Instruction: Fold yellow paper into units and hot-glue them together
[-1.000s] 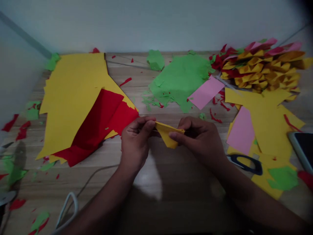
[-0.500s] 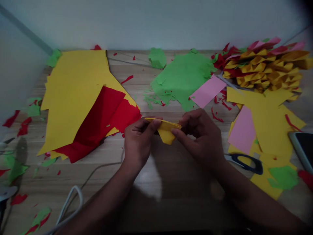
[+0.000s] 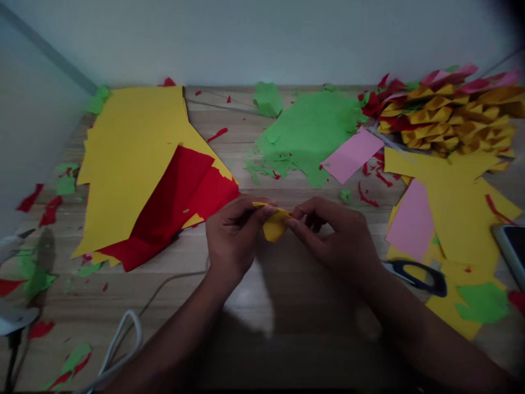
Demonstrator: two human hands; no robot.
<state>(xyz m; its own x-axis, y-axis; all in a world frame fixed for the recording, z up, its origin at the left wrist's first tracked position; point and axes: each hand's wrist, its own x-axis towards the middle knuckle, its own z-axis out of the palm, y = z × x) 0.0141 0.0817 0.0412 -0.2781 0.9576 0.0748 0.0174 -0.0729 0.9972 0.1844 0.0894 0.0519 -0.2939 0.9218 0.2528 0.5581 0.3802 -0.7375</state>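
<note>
Between my two hands is a small folded piece of yellow paper (image 3: pixel 274 229), held above the wooden table. My left hand (image 3: pixel 232 232) pinches its left end, thumb on the near side. At its right end my right hand (image 3: pixel 334 227) grips the edge between thumb and fingers. The paper's lower part hangs as a blunt flap, and its top edge shows layered folds. Left of my hands lie large yellow sheets (image 3: pixel 127 153) with red paper (image 3: pixel 168 210) on top. The fingers of both hands partly cover the folded piece.
Green paper (image 3: pixel 307 131) and a pink rectangle (image 3: pixel 353 155) lie beyond my hands. A heap of folded yellow pieces (image 3: pixel 455 123) sits at back right. Scissors (image 3: pixel 422 276) rest by my right forearm, near a phone (image 3: pixel 512 246). A white cable (image 3: pixel 137 328) loops at front left.
The folded yellow paper has turned and looks narrower, its right end now lower. My right hand has shifted slightly left, closer to my left hand. A green scrap shows beyond my right hand.
</note>
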